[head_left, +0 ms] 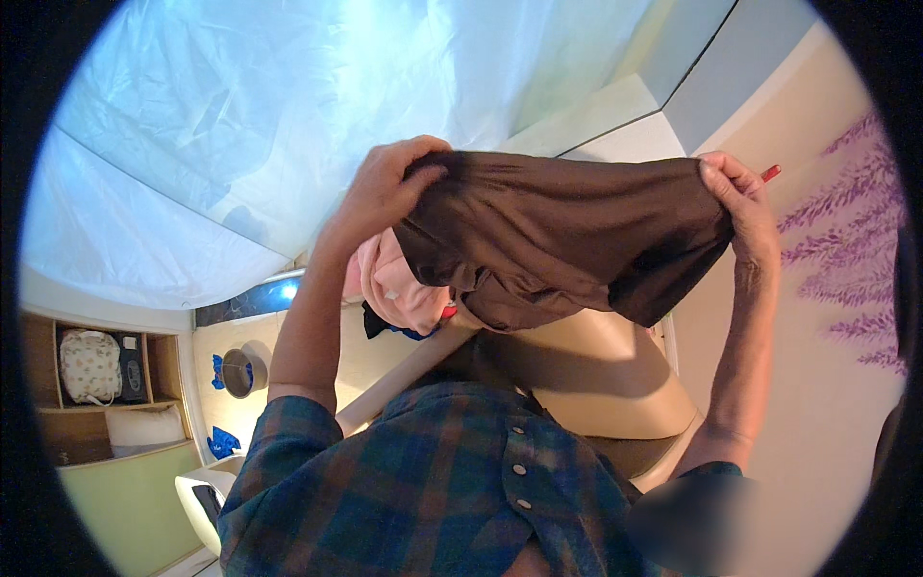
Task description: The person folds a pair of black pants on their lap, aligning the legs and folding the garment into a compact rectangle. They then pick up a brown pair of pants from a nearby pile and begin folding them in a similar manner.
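Note:
A dark brown garment (pixel 562 216) hangs stretched between my two hands, its upper edge pulled nearly straight. At its left end my left hand (pixel 389 188) is closed on the cloth, thumb over the front. My right hand (pixel 745 197) pinches the right end near the top corner. The cloth falls in folds, and its lower right part hangs in a darker flap. I cannot tell which kind of garment it is. Behind its lower left side is a soft pink cloth (pixel 389 284), partly covered. A small red tip (pixel 772 173) shows just beyond my right hand.
Pale translucent sheeting (pixel 288 106) hangs across the far side. A tan rounded surface (pixel 615 380) lies below the garment. At left are a grey bin (pixel 242 373), blue crumpled plastic (pixel 223 442) and a wooden shelf unit (pixel 72 418) holding a patterned bag (pixel 89 365). A wall with purple flowers (pixel 846 264) stands right.

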`<state>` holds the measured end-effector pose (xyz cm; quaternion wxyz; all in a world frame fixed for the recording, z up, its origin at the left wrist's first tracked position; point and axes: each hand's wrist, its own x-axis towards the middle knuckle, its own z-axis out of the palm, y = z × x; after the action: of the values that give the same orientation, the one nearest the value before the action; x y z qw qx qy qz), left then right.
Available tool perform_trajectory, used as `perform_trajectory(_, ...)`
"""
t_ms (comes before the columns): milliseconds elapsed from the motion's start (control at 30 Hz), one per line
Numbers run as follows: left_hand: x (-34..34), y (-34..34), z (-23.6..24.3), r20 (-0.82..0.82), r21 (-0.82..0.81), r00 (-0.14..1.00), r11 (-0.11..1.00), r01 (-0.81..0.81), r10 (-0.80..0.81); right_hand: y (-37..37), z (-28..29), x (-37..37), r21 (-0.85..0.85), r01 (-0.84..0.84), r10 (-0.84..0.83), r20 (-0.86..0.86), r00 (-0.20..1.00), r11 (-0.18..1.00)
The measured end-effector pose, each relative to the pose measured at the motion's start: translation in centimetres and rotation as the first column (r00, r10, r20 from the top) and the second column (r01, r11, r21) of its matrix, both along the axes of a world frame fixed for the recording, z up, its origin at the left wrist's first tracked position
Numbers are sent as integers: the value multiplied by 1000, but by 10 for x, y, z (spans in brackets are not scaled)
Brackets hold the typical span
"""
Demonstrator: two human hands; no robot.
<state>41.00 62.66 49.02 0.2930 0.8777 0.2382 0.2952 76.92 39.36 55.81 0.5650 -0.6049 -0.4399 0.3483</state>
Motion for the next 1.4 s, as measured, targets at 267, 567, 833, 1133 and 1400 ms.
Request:
perform_trajectory(267,14,36,20,212,456,976,879,-138,43,13,8,-12,-237,-67,197,585,787,969)
perform_trajectory(567,44,43,27,583,-315,785,949,-18,208,73,10,5,208,239,-294,303,907,949)
perform_trajectory(833,28,44,0,283,-219,940,967,-131,191,81,-26,-20,120,329,-340,534,774,937)
perform_trajectory(1133,31,25,-13,545,-807,773,456,376,326,93,-41,-59,31,402,-386,-224,895,915)
perform_trajectory(1400,23,20,-22,467,-851,826,415,322,317,89,-52,-52,35,209,-186,-330,926,977)
